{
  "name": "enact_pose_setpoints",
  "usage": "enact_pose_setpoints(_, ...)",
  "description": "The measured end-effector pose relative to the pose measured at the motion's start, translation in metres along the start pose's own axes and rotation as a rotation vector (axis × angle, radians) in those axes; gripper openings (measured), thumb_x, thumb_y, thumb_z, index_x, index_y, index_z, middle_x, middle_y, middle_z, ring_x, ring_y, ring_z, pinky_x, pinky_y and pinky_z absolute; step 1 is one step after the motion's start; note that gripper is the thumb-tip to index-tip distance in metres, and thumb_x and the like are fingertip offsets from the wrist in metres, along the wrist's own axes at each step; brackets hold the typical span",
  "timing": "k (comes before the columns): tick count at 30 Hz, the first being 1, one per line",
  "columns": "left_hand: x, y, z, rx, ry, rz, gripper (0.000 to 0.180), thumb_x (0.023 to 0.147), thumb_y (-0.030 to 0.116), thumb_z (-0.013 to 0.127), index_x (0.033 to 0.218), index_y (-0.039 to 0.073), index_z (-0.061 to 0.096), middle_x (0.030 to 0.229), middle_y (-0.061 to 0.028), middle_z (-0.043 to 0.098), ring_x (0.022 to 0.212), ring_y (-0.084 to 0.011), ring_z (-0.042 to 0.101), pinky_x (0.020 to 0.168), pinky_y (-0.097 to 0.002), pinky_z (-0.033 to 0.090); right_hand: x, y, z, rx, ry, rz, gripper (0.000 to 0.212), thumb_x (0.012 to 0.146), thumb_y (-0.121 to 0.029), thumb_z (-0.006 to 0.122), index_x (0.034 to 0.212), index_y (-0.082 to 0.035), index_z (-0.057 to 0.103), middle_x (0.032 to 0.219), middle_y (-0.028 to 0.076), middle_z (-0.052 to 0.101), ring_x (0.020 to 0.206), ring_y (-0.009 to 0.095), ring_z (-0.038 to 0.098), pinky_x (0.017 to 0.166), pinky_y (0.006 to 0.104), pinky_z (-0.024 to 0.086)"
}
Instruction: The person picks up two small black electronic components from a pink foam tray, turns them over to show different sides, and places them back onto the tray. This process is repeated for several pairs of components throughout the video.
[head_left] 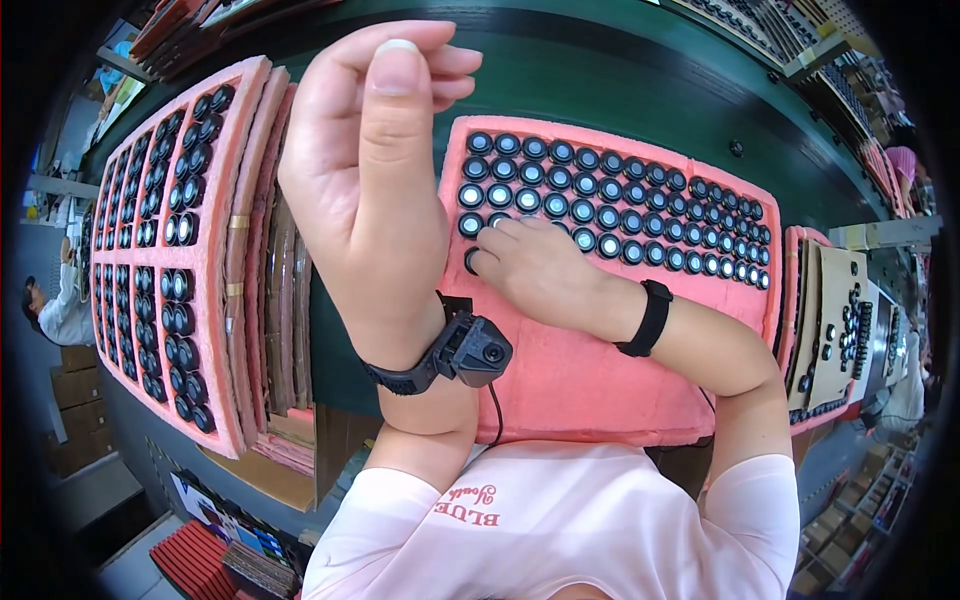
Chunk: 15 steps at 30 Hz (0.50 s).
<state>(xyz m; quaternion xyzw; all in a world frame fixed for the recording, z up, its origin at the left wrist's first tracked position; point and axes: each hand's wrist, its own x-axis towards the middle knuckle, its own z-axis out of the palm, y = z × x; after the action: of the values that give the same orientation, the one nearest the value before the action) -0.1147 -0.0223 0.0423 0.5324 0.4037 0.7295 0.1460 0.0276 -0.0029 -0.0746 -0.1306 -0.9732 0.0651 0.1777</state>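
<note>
My left hand (375, 170) is raised close to the camera, left of the pink foam tray (600, 385). Its fingers curl behind the upright thumb; whatever is inside them, if anything, is hidden. Over the tray's left side reaches my right hand (540, 265), palm down with bent fingers. The fingertips close on a round black part (471, 261) at the tray's left edge, below the rows. Several rows of similar round black parts with pale shiny centres (583, 210) fill the far half of the tray. The near half shows bare pink foam.
Left of me a stack of pink foam trays (235, 250) with paired black parts stands tilted. At right are cardboard sheets (835, 290) with loose black parts. Under the tray is a dark green tabletop (590, 75). A person (60, 295) is at far left.
</note>
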Motion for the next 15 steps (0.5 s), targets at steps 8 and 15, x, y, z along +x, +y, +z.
enact_pose_setpoints(8,-0.003,0.001,0.014,-0.061,-0.026,-0.046,0.034,0.099,0.023,0.047,0.106,-0.008,0.06,0.095,-0.016,0.065,0.087,-0.0194,0.063,0.08,-0.0294,0.05,-0.002,0.011,-0.009,0.128,0.054,0.132,0.013,0.075,-0.013,0.065,0.086,-0.005,0.062,0.084,0.008,0.058,0.08,0.024,0.06,0.068,0.037,0.048)
enact_pose_setpoints(15,-0.01,-0.02,0.04,-0.077,-0.104,-0.22,0.017,0.095,0.012,0.057,0.101,-0.003,0.062,0.09,-0.0072,0.065,0.084,-0.0124,0.062,0.077,-0.0248,0.049,-0.034,0.085,-0.066,0.057,0.109,0.468,0.022,0.077,-0.017,0.07,0.094,-0.005,0.065,0.096,0.011,0.062,0.088,0.03,0.062,0.076,0.0387,0.05)
